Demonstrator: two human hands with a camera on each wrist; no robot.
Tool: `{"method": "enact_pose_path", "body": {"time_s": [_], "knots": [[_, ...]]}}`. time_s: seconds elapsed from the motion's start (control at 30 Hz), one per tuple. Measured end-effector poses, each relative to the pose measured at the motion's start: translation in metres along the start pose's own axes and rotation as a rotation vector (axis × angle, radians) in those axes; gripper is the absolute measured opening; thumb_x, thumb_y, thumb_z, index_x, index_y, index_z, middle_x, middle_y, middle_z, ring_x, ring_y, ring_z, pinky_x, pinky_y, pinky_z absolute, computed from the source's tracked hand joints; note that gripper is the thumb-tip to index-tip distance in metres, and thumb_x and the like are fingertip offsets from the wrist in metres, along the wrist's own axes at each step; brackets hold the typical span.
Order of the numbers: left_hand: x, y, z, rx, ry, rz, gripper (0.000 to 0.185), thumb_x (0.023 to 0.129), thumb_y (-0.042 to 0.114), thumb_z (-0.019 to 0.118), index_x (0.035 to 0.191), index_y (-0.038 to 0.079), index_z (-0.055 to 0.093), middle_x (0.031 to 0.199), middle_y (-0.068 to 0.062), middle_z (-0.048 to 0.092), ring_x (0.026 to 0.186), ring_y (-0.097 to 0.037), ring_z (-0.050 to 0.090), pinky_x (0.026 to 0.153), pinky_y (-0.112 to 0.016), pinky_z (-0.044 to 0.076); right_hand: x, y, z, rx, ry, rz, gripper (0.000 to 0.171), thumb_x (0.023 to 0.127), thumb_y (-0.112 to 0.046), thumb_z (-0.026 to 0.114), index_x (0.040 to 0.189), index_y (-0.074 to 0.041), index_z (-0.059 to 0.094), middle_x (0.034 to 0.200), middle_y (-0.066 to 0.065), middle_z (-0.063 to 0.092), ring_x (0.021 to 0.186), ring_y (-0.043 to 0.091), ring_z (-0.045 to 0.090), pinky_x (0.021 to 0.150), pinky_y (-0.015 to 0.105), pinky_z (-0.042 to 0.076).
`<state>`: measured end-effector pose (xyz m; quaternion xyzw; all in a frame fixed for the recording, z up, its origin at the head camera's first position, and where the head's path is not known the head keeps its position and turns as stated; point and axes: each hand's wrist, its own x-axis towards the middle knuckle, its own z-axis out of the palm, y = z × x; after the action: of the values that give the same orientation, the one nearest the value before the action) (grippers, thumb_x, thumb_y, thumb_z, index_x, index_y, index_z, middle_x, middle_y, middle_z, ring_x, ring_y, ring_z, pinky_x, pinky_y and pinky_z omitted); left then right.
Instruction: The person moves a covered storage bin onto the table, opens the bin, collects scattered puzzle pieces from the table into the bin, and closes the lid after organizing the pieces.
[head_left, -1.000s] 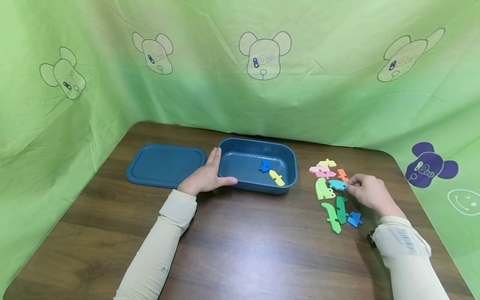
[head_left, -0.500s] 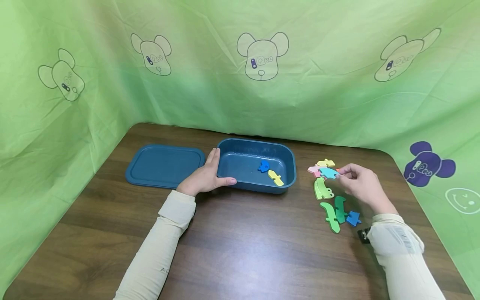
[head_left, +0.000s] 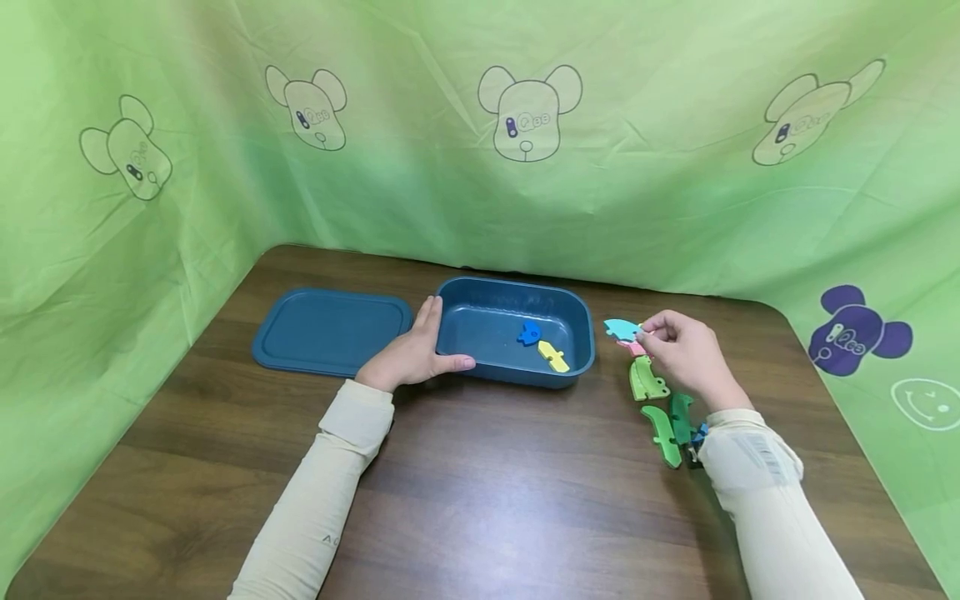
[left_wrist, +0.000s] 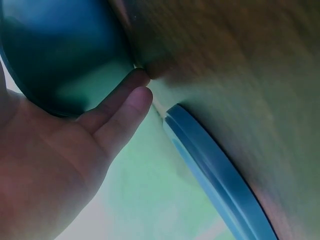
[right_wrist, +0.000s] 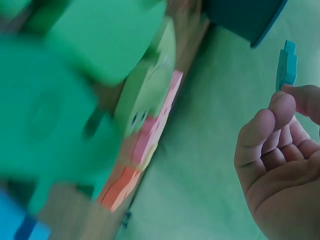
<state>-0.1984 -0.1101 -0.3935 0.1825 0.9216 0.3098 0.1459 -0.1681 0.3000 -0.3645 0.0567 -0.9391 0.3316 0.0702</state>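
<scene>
Head view: right hand pinches the teal piece, lifted off the pile since 1 s ago and now near the bin rim — transfer approx. half done; left hand, fingers straight, braces the bin wall. L wrist view: fingers lie flat against the bin. R wrist view: fingertips clamp the teal piece, remaining pieces blurred below.

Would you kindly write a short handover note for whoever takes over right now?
Left hand: rests open against the box, steadying it.
Right hand: pinches a cyan piece in the air, just right of the box.
Done: a blue piece and a yellow piece lie in the box; the lid lies to its left.
Left: cyan piece, then the loose pieces on the table.
</scene>
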Motion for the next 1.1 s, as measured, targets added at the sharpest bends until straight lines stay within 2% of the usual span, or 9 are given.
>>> {"method": "enact_pose_path", "body": {"time_s": [0.2, 0.4, 0.5, 0.7, 0.93, 1.1], "knots": [[-0.001, 0.002, -0.001, -0.003, -0.004, -0.011, 0.122, 0.087, 0.068, 0.066, 0.161, 0.013, -0.014, 0.168, -0.008, -0.015, 0.112, -0.037, 0.063, 0.086, -0.042, 0.052, 0.014, -0.016, 0.016, 0.063, -0.019, 0.003, 0.015, 0.098, -0.016, 0.066, 0.096, -0.001, 0.066, 0.077, 0.012, 0.069, 0.06, 0.018, 0.063, 0.053, 0.025, 0.049], [-0.001, 0.001, 0.0, -0.012, -0.009, -0.011, 0.122, 0.087, 0.067, 0.067, 0.161, 0.013, -0.015, 0.168, -0.008, -0.016, 0.112, -0.038, 0.063, 0.086, -0.043, 0.052, 0.028, -0.027, 0.032, 0.005, 0.012, -0.005, 0.013, 0.096, -0.015, 0.068, 0.094, -0.002, 0.067, 0.07, 0.004, 0.064, 0.055, 0.017, 0.058, 0.054, 0.029, 0.045], [0.0, 0.0, 0.001, -0.011, -0.006, -0.005, 0.122, 0.087, 0.067, 0.067, 0.161, 0.013, -0.014, 0.168, -0.008, -0.015, 0.115, -0.039, 0.062, 0.089, -0.044, 0.051, 0.032, -0.031, 0.039, -0.02, 0.02, 0.01, 0.013, 0.095, -0.014, 0.068, 0.093, -0.001, 0.068, 0.069, 0.005, 0.062, 0.061, 0.019, 0.055, 0.06, 0.033, 0.043], [0.001, 0.001, 0.001, -0.008, -0.002, -0.003, 0.121, 0.087, 0.066, 0.067, 0.161, 0.013, -0.013, 0.168, -0.009, -0.014, 0.119, -0.039, 0.06, 0.092, -0.044, 0.05, 0.04, -0.039, 0.05, -0.042, 0.051, 0.046, 0.015, 0.096, -0.014, 0.067, 0.091, 0.0, 0.068, 0.071, 0.007, 0.063, 0.071, 0.026, 0.055, 0.068, 0.038, 0.041], [0.0, 0.001, 0.001, 0.001, -0.01, -0.008, 0.122, 0.087, 0.068, 0.066, 0.161, 0.013, -0.014, 0.168, -0.009, -0.014, 0.114, -0.038, 0.062, 0.089, -0.043, 0.051, 0.047, -0.043, 0.06, -0.073, 0.085, 0.09, 0.017, 0.096, -0.017, 0.065, 0.089, -0.001, 0.066, 0.077, 0.011, 0.067, 0.078, 0.03, 0.057, 0.067, 0.039, 0.043], [0.0, 0.0, -0.001, 0.004, -0.008, -0.007, 0.122, 0.087, 0.068, 0.065, 0.161, 0.013, -0.014, 0.168, -0.009, -0.015, 0.113, -0.038, 0.063, 0.087, -0.042, 0.052, 0.051, -0.047, 0.064, -0.124, 0.101, 0.075, 0.018, 0.096, -0.016, 0.064, 0.089, 0.0, 0.066, 0.08, 0.015, 0.069, 0.079, 0.033, 0.059, 0.067, 0.042, 0.045]]}}
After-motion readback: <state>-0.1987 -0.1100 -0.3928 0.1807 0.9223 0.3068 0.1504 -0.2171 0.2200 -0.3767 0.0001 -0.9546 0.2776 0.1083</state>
